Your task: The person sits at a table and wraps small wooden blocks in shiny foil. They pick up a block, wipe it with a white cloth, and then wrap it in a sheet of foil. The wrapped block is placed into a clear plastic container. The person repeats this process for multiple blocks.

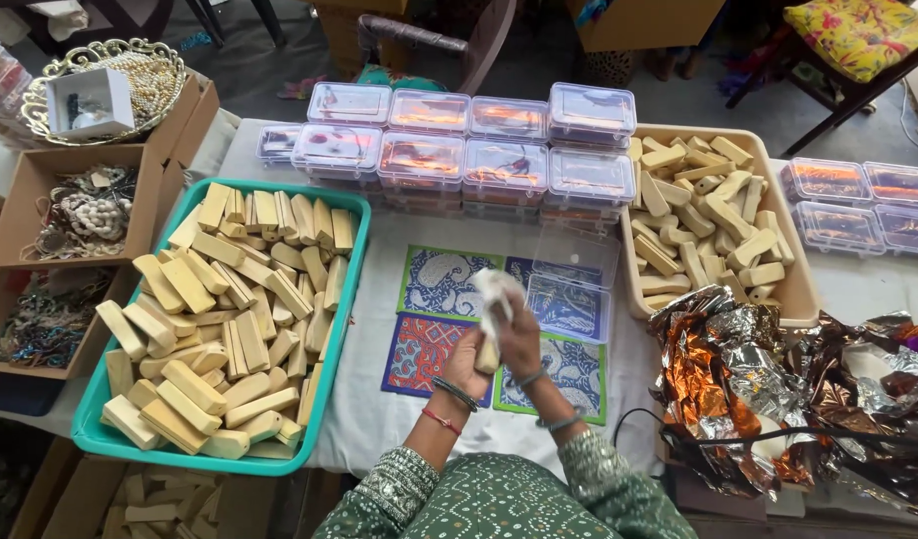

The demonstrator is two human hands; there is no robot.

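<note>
Left hand (466, 364) grips a pale wooden block (488, 355); right hand (519, 337) pinches white tissue (496, 292) around it above the worktop (379, 419). Filled clear plastic boxes (504, 150) stand stacked; teal tray (85, 424) remains full.

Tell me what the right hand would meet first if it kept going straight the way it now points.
The right hand, holding a white cloth over a small pale wooden block, points away from the person. First in that line is probably the open clear plastic box on the patterned cards; depth is unclear.
</note>
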